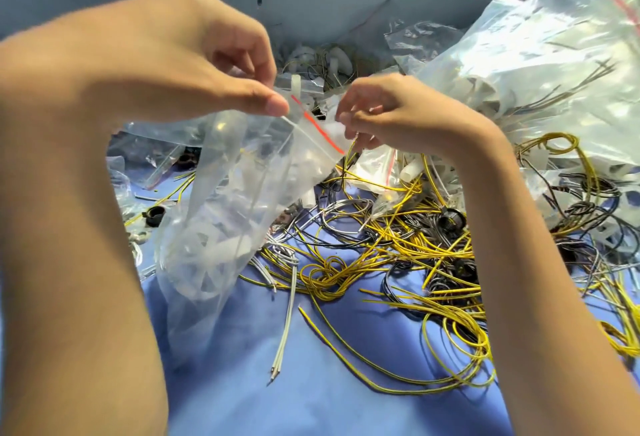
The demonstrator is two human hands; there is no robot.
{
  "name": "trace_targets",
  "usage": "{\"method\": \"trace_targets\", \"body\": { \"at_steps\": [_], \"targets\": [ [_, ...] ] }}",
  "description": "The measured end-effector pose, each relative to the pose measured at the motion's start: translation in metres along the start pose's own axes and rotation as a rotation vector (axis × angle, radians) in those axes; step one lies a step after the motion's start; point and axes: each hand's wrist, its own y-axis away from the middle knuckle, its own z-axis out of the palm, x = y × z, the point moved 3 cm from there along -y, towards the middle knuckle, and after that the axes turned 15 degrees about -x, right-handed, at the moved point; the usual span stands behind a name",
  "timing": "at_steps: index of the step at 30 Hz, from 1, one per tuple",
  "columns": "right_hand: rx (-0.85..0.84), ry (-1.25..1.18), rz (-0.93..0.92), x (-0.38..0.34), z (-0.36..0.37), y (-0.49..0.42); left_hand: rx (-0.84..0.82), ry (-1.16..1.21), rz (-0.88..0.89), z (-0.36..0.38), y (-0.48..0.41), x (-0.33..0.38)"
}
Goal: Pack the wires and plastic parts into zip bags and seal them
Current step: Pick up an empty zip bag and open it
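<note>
A clear zip bag (221, 221) with a red strip along its mouth hangs above the blue cloth, holding white plastic parts. My left hand (207, 65) pinches the left end of the bag's mouth between thumb and fingers. My right hand (391, 113) pinches the right end of the mouth, by the red strip. Below lies a tangle of yellow wires (408, 248), mixed with grey and black wires (332, 224). A few straight grey wires (287, 318) lie in front of the bag.
A heap of filled zip bags (540, 65) stands at the right, some with red strips. Loose white plastic parts (332, 61) lie at the back. Empty bags and black rings (156, 215) lie at the left. A blue cloth (332, 397) covers the surface.
</note>
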Motion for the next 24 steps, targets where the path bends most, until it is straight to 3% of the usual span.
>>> {"method": "trace_targets", "body": {
  "at_steps": [3, 6, 9, 24],
  "targets": [
    [-0.186, 0.131, 0.119, 0.009, 0.009, -0.002, 0.047, 0.059, -0.045, 0.002, -0.003, -0.012],
    [-0.351, 0.033, 0.165, 0.009, 0.020, -0.003, 0.027, 0.090, -0.077, 0.005, -0.006, -0.015],
    [-0.374, -0.019, 0.151, 0.007, 0.026, -0.006, -0.010, 0.111, -0.099, 0.007, -0.007, -0.023],
    [-0.634, 0.183, 0.250, 0.012, 0.066, -0.023, -0.090, 0.189, -0.178, 0.013, -0.010, -0.035]
  ]
}}
